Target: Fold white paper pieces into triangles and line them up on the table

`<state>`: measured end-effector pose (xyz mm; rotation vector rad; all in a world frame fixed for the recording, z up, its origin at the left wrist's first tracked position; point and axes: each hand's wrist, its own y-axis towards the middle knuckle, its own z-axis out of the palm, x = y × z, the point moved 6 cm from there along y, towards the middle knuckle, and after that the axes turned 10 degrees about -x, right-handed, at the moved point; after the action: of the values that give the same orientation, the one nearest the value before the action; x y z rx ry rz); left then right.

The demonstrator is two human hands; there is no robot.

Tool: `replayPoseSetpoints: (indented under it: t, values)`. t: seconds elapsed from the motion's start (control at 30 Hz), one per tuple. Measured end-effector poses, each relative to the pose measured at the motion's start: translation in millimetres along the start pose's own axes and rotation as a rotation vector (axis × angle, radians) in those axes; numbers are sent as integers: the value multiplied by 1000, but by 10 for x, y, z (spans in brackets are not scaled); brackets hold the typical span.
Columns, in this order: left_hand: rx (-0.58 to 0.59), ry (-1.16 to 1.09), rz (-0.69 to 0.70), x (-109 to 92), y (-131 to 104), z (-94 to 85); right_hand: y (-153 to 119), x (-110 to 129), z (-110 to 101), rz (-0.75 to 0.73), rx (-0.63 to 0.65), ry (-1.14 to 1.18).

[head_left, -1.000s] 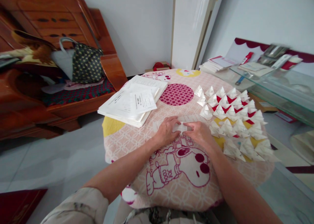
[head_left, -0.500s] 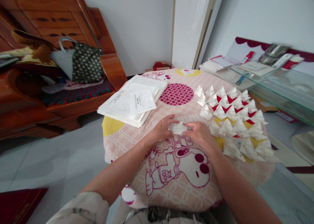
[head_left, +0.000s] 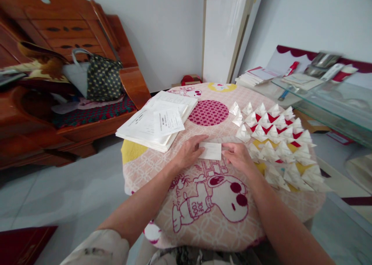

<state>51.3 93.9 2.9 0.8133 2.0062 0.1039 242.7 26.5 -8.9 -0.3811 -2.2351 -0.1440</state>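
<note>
A small folded piece of white paper (head_left: pixel 211 151) lies on the patterned tablecloth (head_left: pixel 203 226) between my hands. My left hand (head_left: pixel 190 152) grips its left end, thumb on top and fingers along the far side. My right hand (head_left: pixel 236 155) is just beside the right edge, with thumb and index finger apart; whether a fingertip touches the paper is hard to make out. To the right stand several rows of pointed folded paper pieces (head_left: pixel 269 152). A stack of printed white sheets (head_left: pixel 145 121) is to the left, with smaller slips on top.
A glass shelf (head_left: pixel 328 98) juts out at the right, close to the folded pieces. Beyond the table are a wooden bench (head_left: pixel 69 24) with a dotted bag (head_left: pixel 104 79) and a tall white cabinet-like unit (head_left: pixel 223 40). A dark red object (head_left: pixel 26 243) lies on the floor at lower left.
My right thumb and fingers have drawn off the paper's right end, leaving more of it uncovered. My left hand stays at the left end. The view has shifted slightly.
</note>
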Motion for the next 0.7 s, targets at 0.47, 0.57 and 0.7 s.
replayPoseSetpoints:
  t: [0.47, 0.57, 0.7]
  values:
    - [-18, 151, 177, -288, -19, -126, -99, 211, 20, -224, 22, 337]
    - [-58, 137, 267, -362, -17, -193, -135, 254, -16, -235, 4, 401]
    - [-73, 138, 347, -395, -25, -237, -107, 242, -128, -239, -183, 400]
